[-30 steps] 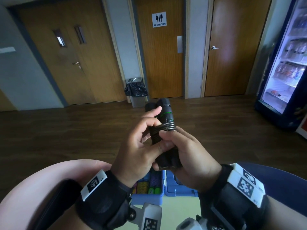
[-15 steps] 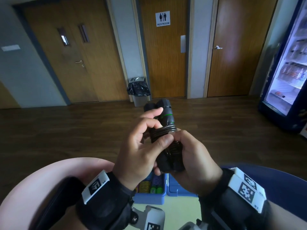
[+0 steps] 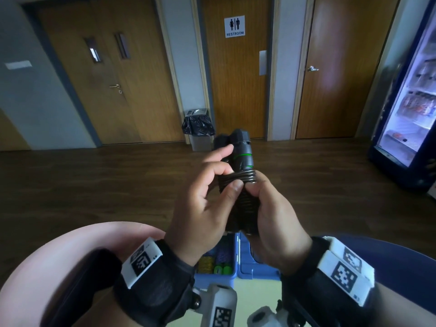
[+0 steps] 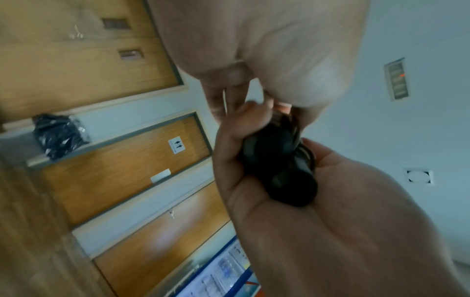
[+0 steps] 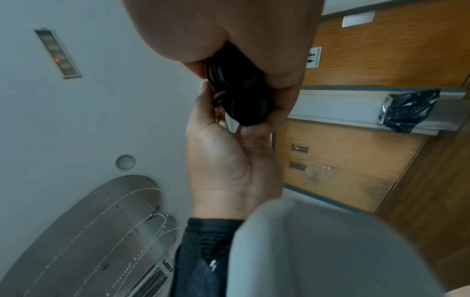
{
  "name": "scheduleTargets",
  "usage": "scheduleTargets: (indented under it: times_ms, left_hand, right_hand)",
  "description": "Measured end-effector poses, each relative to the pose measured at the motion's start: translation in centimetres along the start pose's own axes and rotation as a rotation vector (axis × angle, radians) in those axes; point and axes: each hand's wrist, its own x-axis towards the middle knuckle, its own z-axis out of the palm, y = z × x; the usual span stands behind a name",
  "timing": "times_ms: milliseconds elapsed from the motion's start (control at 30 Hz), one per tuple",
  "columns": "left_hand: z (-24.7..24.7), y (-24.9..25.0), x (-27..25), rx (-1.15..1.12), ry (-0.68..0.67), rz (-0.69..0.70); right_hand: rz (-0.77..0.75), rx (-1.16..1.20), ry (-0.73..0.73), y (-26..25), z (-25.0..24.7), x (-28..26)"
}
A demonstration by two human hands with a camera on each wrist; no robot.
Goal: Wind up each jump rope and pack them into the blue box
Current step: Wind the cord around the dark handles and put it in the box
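A black jump rope (image 3: 243, 159) with a green ring has its two handles side by side and its cord wound round them in tight coils. I hold it upright at chest height. My left hand (image 3: 226, 175) curls round the handles, its thumb pressing on the coils. My right hand (image 3: 256, 197) grips the lower part, thumb on the coils. The left wrist view shows the handle ends (image 4: 279, 172) in the right palm. In the right wrist view the bundle (image 5: 241, 90) sits between both hands. The blue box (image 3: 232, 274) lies open below my hands, with several coloured wound ropes (image 3: 212, 263) inside.
The box's lid (image 3: 259, 270) lies open to its right on a pale table (image 3: 257, 293). A pink round seat (image 3: 59, 267) is lower left, a dark blue one (image 3: 389, 256) lower right. Across the wooden floor stand a bin (image 3: 198, 131), doors and a drinks fridge (image 3: 410, 102).
Both hands have kept hold of the rope. My left thumb has slid up onto the coils and my right thumb has shifted slightly to the right.
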Motion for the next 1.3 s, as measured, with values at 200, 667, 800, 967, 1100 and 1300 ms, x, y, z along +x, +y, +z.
scheduleTargets:
  times_ms: [200, 667, 800, 967, 1100, 1300]
  left_hand:
    - [-0.6, -0.6, 0.0, 0.191, -0.045, -0.065]
    - [-0.5, 2.0, -0.4, 0.294, -0.098, -0.003]
    - [-0.2, 2.2, 0.0, 0.253, -0.043, 0.034]
    - [0.4, 2.5, -0.5, 0.168, -0.012, -0.019]
    - [0.5, 2.4, -0.6, 0.117, -0.006, -0.059]
    - [0.3, 2.3, 0.0, -0.037, 0.005, -0.149]
  right_hand:
    - [-0.101, -0.142, 0.076, 0.7, -1.2, 0.4]
    - [-0.212, -0.199, -0.01, -2.3, -2.6, 0.4]
    - [-0.284, -0.193, -0.029, -2.4, -1.9, 0.0]
    - [-0.313, -0.229, 0.023, -1.9, -1.5, -0.7]
    - [-0.317, -0.247, 0.004, -1.7, -1.7, -0.9]
    - [-0.329, -0.224, 0.003, -2.0, -1.0, -0.5]
